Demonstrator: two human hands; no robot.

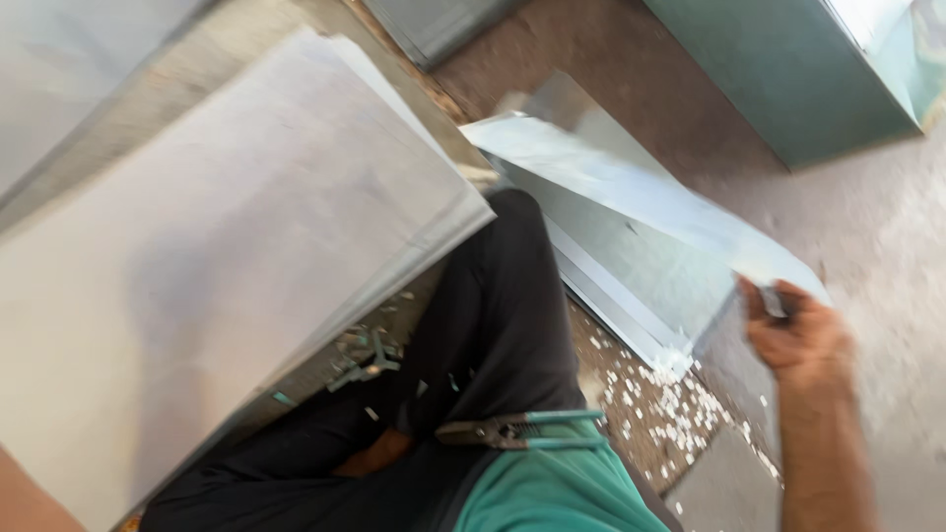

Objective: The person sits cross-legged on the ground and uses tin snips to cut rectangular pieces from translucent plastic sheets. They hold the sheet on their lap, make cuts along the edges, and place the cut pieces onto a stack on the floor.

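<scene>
The long, narrow strip of pale galvanised sheet metal lies on the floor to the right of my black-trousered leg, its long axis running from up beside the knee down and rightward to where my right hand pinches its near end, fingers closed on the edge. From that leg, the big flat grey metal sheet sits on the opposite, left side, and only a sliver of left forearm shows at the bottom corner, so I cannot tell that hand's state. Green-handled pliers rest on my lap, touching the leg, nearer the right hand than anything else loose.
</scene>
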